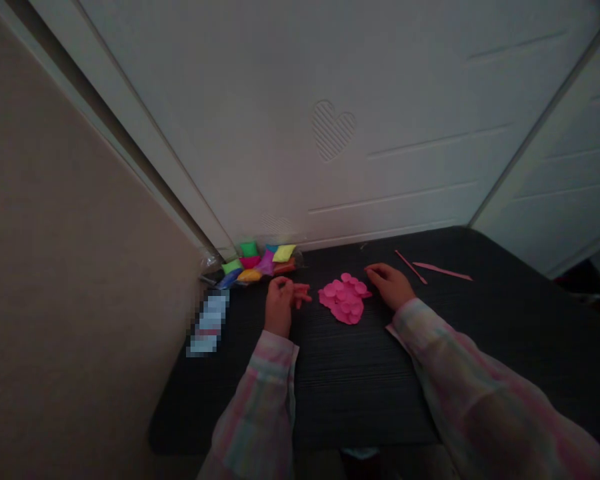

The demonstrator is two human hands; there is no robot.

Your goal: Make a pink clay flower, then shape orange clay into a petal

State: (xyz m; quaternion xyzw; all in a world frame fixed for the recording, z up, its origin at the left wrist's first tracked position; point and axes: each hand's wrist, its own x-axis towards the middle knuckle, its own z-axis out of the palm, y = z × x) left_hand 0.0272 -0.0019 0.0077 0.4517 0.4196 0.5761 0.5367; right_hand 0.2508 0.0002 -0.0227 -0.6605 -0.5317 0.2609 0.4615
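A heap of flat pink clay discs (pixel 345 299) lies on the dark table (pixel 505 333), between my two hands. My left hand (pixel 283 300) rests just left of the heap, its fingers curled round a small pink clay piece that pokes out toward the discs. My right hand (pixel 390 283) lies at the heap's right edge, fingers bent down with the tips touching the table beside the discs; whether it holds anything is hidden. Both arms wear pastel striped sleeves.
A clear bag of coloured clay packets (pixel 257 263) sits at the table's back left against the white door. Two thin pink modelling tools (pixel 433 269) lie at the back right. A blurred-out flat item (pixel 209 323) lies near the left edge.
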